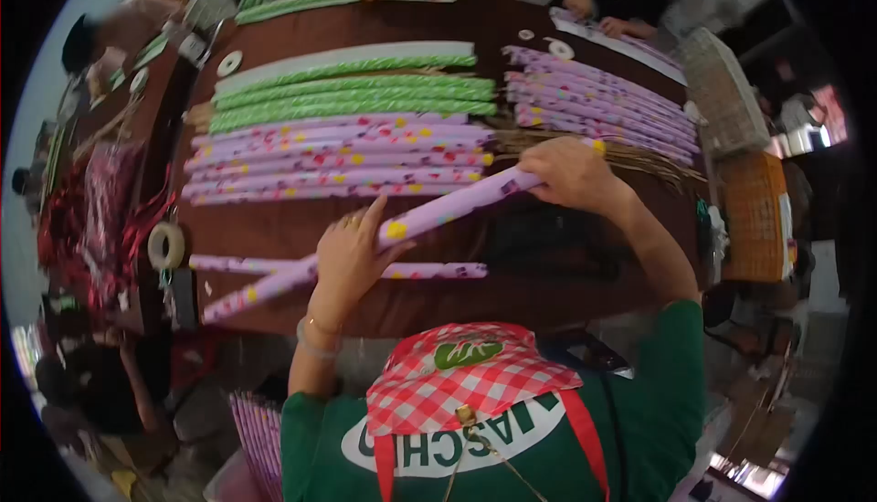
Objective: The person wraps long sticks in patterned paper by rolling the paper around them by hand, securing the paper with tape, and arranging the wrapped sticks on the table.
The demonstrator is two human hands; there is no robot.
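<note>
A long purple tube of patterned paper (457, 205) slants across in front of me, its far end raised to the right. My right hand (571, 173) is closed around it close to that upper end. Lower down, my left hand (352, 251) holds the same tube, thumb on the near side and fingers over the far side, the index finger extended. Beneath the slanted tube lies a thinner purple tube (438, 270), partly hidden by it and my left hand. Just beyond my hands is a row of purple patterned tubes (338, 155), with green patterned tubes (356, 100) behind.
The brown-covered table (274, 228) carries a tape roll (167, 245) at left and more purple tubes (594, 105) at far right. Dry brown stalks (639, 157) lie beside these. An orange basket (754, 214) and a pale basket (726, 91) flank the right edge. Other people's hands work across the table.
</note>
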